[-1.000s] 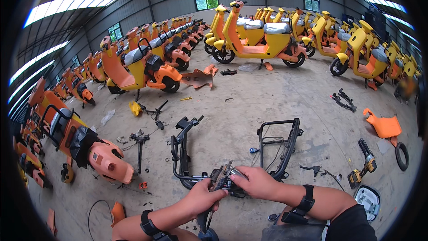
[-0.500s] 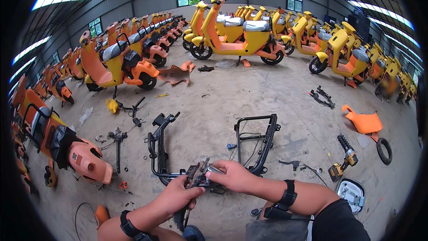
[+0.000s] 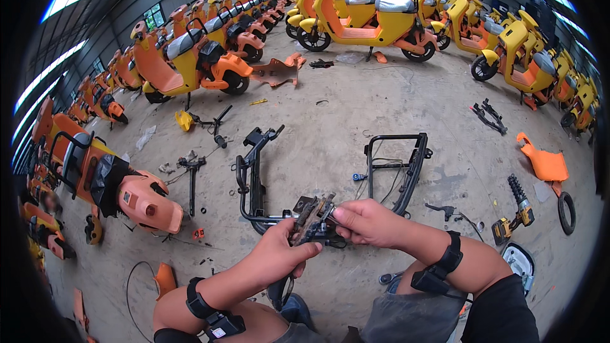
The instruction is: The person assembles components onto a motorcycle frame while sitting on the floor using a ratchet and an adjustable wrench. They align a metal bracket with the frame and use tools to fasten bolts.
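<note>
My left hand (image 3: 279,251) is closed around a dirty, brown and black metal mechanical part (image 3: 312,217), with the thumb along its lower side. At that part's right end, the fingers of my right hand (image 3: 368,221) are closed on a small silver metal piece (image 3: 332,212), mostly covered by the thumb and fingers. Behind both hands a black tubular scooter frame (image 3: 257,184) lies on the floor, its lower middle partly hidden. I cannot tell whether the mechanical part touches the frame.
On the right lie a yellow-black power drill (image 3: 502,230), a black coil spring shock (image 3: 518,194), a tyre (image 3: 567,213) and an orange panel (image 3: 548,159). A pink-orange scooter (image 3: 152,206) stands at left. Further off are handlebars (image 3: 216,128) and rows of yellow-orange scooters (image 3: 375,22).
The view has tilted downward and shifted, so the scene sits higher and the floor things further right. Both hands remain at the mechanical part; less of the silver piece shows now.
</note>
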A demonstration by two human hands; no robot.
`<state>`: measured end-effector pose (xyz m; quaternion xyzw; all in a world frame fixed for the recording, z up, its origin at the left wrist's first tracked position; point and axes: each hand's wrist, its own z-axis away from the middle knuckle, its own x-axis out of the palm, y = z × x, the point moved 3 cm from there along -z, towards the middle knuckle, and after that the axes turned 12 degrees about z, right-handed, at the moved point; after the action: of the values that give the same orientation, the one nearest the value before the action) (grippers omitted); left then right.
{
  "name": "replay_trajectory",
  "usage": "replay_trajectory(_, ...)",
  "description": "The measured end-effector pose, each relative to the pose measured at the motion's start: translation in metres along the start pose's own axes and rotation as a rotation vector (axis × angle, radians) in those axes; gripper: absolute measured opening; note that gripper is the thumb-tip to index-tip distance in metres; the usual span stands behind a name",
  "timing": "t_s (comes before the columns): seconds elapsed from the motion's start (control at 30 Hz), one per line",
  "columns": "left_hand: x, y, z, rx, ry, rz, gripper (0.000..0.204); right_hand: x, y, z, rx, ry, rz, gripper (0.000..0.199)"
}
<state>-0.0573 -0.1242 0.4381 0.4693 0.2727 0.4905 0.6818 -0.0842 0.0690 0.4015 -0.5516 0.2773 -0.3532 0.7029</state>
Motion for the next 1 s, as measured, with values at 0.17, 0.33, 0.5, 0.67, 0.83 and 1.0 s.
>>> replay_trajectory(0.17,0.002,-0.007,-0.003,-0.037,0.035,0.021,0.027,0.0,-0.001,0.0,-0.184,0.258,0.636,0.037)
replay_trajectory(0.33,0.007,-0.009,-0.008,-0.095,0.029,0.007,0.025,0.013,-0.006,0.011,-0.335,0.587,1.263,0.034)
replay_trajectory(0.5,0.006,-0.013,-0.012,-0.124,0.033,0.089,0.026,0.006,-0.002,0.007,-0.175,0.468,0.956,0.038)
replay_trajectory(0.67,0.005,-0.006,-0.009,-0.052,0.001,0.132,0.025,-0.011,0.001,0.004,0.101,0.019,-0.032,0.039)
replay_trajectory(0.83,0.006,0.001,-0.005,-0.009,-0.003,0.065,0.028,-0.008,-0.003,0.003,0.183,-0.158,-0.663,0.043)
replay_trajectory(1.0,0.01,0.002,-0.002,0.044,0.01,0.006,0.028,-0.009,-0.002,0.006,0.104,-0.157,-0.344,0.045)
